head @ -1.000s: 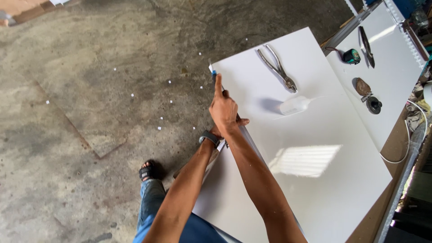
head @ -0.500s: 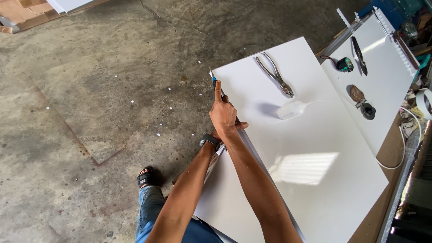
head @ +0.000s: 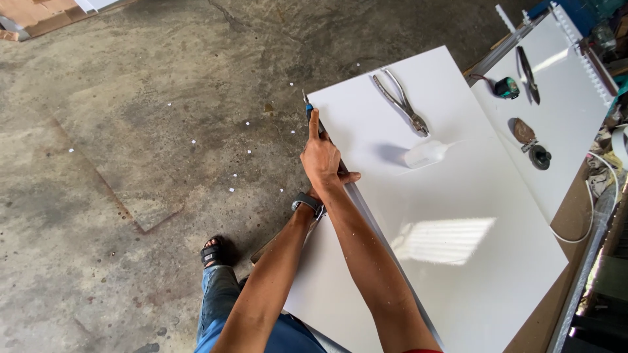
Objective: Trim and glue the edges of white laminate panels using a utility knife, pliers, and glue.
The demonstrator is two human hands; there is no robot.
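Right hand (head: 322, 159) grips cutter (head: 308, 108) on white panel (head: 458, 261); pliers (head: 401, 101) beyond.

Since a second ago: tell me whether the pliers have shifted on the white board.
No. The pliers lie at the same spot on the white board, just as near its far corner and the small clear bottle.

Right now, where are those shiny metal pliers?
In the head view, the shiny metal pliers lie on the large white panel near its far edge, just beyond the small clear plastic bottle, right of the hands.
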